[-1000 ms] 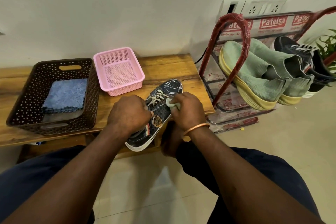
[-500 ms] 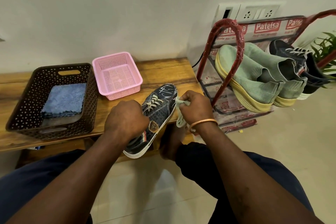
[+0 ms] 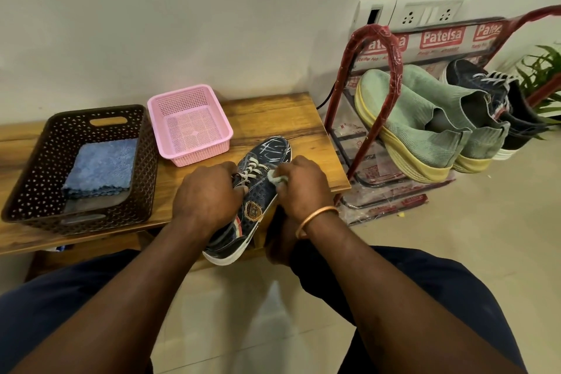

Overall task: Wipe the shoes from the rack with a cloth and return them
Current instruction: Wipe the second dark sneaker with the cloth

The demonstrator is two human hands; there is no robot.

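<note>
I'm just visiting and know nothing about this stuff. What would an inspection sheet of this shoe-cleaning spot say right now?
Surface: wooden bench against the wall.
Job's things: dark sneaker on the bench, heel past the front edge; pale cloth against its side; shoe rack holding two green shoes and a dark laced shoe.
Clutter: brown basket with a folded blue cloth; pink basket, nothing seen inside.
Grips: left hand grips the sneaker near its laces; right hand holds the pale cloth.
Cables: one black cable behind the bench.
Surroundings: wall sockets, plant, tiled floor.
</note>
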